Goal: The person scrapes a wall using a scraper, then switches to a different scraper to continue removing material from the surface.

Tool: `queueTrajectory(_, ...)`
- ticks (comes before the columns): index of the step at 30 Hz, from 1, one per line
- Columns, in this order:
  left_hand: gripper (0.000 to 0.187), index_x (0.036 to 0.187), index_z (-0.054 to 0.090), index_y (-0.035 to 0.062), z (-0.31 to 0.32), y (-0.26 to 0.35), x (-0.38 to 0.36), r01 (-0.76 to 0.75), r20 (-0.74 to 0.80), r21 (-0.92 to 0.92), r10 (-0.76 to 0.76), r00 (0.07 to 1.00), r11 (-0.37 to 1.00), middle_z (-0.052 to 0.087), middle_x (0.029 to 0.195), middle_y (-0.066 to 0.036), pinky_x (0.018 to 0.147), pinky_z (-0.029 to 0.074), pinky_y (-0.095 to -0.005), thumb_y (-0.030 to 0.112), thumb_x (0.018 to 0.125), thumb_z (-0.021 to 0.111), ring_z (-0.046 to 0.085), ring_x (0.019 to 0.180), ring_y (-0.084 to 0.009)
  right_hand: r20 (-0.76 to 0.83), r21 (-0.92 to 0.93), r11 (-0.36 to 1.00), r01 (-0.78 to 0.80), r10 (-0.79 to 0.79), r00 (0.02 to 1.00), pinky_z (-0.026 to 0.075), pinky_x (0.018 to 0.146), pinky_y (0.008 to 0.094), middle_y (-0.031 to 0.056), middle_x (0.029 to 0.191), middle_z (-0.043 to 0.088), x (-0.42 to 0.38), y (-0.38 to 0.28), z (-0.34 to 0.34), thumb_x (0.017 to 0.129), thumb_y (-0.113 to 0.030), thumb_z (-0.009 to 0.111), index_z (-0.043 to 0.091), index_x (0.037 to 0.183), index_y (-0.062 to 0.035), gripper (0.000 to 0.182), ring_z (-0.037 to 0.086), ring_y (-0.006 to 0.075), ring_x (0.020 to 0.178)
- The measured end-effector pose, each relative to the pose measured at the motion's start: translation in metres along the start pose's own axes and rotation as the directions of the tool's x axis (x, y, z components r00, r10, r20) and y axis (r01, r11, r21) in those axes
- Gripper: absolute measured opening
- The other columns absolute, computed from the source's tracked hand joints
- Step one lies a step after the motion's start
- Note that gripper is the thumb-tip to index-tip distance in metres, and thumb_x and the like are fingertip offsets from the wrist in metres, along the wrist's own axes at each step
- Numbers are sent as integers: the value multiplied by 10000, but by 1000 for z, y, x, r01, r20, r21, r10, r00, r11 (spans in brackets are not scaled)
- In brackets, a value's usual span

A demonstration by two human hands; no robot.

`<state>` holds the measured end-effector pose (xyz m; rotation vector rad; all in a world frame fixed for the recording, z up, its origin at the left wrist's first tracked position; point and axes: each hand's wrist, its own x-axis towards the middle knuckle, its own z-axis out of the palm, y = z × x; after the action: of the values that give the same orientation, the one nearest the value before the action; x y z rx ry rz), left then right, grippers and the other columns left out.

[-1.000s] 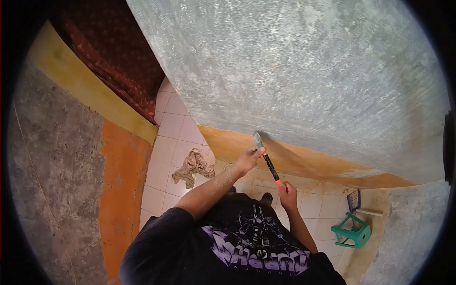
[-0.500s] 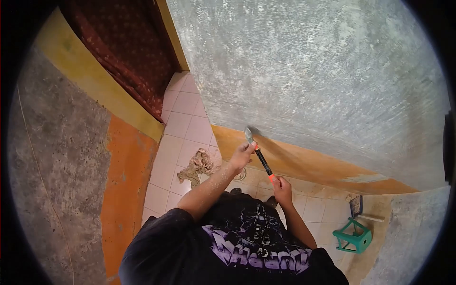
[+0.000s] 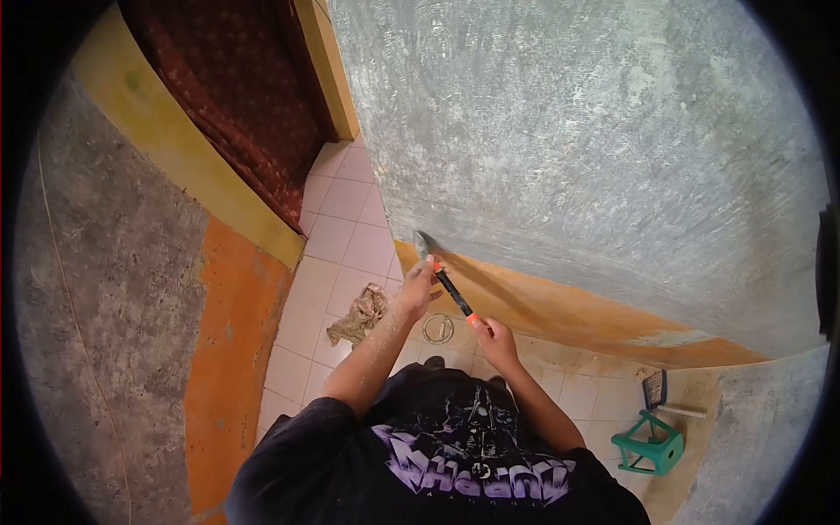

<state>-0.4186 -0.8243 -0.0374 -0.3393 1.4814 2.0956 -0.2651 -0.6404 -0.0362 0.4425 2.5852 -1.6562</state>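
A long-handled scraper (image 3: 453, 290) with a black grip and orange ends slants across the middle of the head view. My left hand (image 3: 416, 289), its forearm speckled with pale dust, is closed around the upper end near the metal blade. Lower down, the fingers of my right hand (image 3: 497, 342) wrap the orange butt of the handle. The blade's tip is at the wall (image 3: 560, 131), close to where its scraped grey surface meets the orange band (image 3: 525, 293) along the bottom. That spot lies near the wall's left corner.
A crumpled cloth (image 3: 357, 317) lies on the floor tiles (image 3: 331, 238), left of a round ring-shaped item (image 3: 437, 329). At right are a green stool (image 3: 652, 448) and a dark dustpan-like item (image 3: 654, 390). A dark red curtain (image 3: 236, 87) hangs in the doorway at upper left.
Both hands and the scraper have shifted left along the wall, bringing the blade closer to the corner. The round item on the floor now shows more fully.
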Motion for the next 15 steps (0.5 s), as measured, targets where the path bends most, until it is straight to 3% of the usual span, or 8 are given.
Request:
queueTrajectory(2, 385, 1201, 552, 221, -2, 4, 2, -12, -20, -51, 11, 1000, 999, 631, 1029, 28, 902, 381, -462, 529, 1007, 426, 530, 991, -131, 36, -87, 995, 52, -49, 998, 417, 558, 352, 103, 632, 565, 11, -15, -3, 931, -393, 614, 634, 873, -9, 389, 536, 192, 571)
queueTrajectory(8, 430, 1226, 551, 202, -23, 7, -13, -90, -115, -95, 78, 990, 991, 641, 1015, 15, 864, 398, -424, 533, 1021, 371, 549, 969, -129, 143, -93, 987, 132, -118, 983, 416, 566, 369, 125, 651, 547, 2, -46, 6, 913, -374, 623, 607, 914, -20, 354, 531, 223, 585)
queueTrajectory(11, 434, 1228, 551, 178, -1, -12, -46, -68, -89, -56, 63, 994, 996, 653, 1040, 1, 839, 412, -412, 518, 1021, 379, 555, 971, -132, 192, -48, 988, 147, -136, 972, 419, 578, 377, 131, 663, 551, -23, -5, -9, 912, -378, 621, 598, 923, -26, 353, 537, 230, 598)
queueTrajectory(14, 416, 1228, 549, 168, 30, -52, -76, 0, -26, -5, -1, 1000, 1000, 655, 1049, -3, 817, 430, -408, 494, 1022, 391, 557, 969, -135, 198, -53, 994, 93, -81, 977, 405, 546, 318, 16, 645, 511, -62, 44, -40, 933, -328, 616, 610, 939, -33, 295, 483, 123, 579)
queueTrajectory(15, 416, 1227, 550, 169, 44, -65, -87, 13, -8, 11, -13, 1000, 1000, 656, 1048, -3, 814, 431, -407, 494, 1021, 393, 558, 964, -135, 209, -23, 997, 68, -62, 976, 406, 546, 329, 27, 637, 506, -77, 62, -52, 928, -339, 622, 603, 918, -35, 305, 491, 137, 575)
